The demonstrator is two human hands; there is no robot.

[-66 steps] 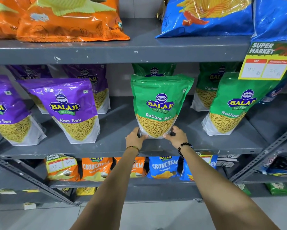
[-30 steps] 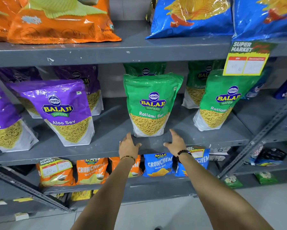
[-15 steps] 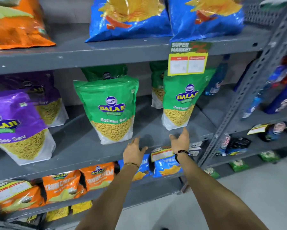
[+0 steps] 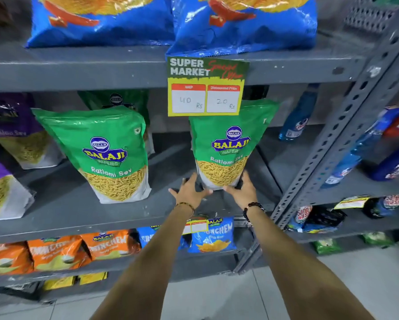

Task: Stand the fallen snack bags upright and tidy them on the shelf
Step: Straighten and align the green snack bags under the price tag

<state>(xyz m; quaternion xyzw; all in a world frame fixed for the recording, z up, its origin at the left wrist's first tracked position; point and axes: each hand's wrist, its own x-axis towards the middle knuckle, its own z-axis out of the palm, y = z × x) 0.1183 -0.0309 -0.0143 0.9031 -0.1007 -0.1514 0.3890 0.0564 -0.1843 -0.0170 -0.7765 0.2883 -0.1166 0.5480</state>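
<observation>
A green Balaji Ratlami Sev bag (image 4: 228,139) stands on the grey middle shelf (image 4: 78,211), leaning slightly, its top partly behind a hanging price tag (image 4: 206,86). My left hand (image 4: 190,191) cups its lower left corner and my right hand (image 4: 242,191) its lower right corner, thumbs under the base. A second green Ratlami Sev bag (image 4: 110,144) stands upright to the left, apart from both hands. Another green bag (image 4: 117,99) shows behind it.
Purple Aloo Sev bags (image 4: 2,192) stand at the far left. Blue chip bags (image 4: 101,19) lie on the top shelf. A perforated steel upright (image 4: 346,125) bounds the shelf on the right, with a blue bottle (image 4: 297,118) beyond. Crunchem packs (image 4: 212,236) fill the lower shelf.
My hands let go of the left green bag, and my view swung right. Both hands now hold the base of the right green bag.
</observation>
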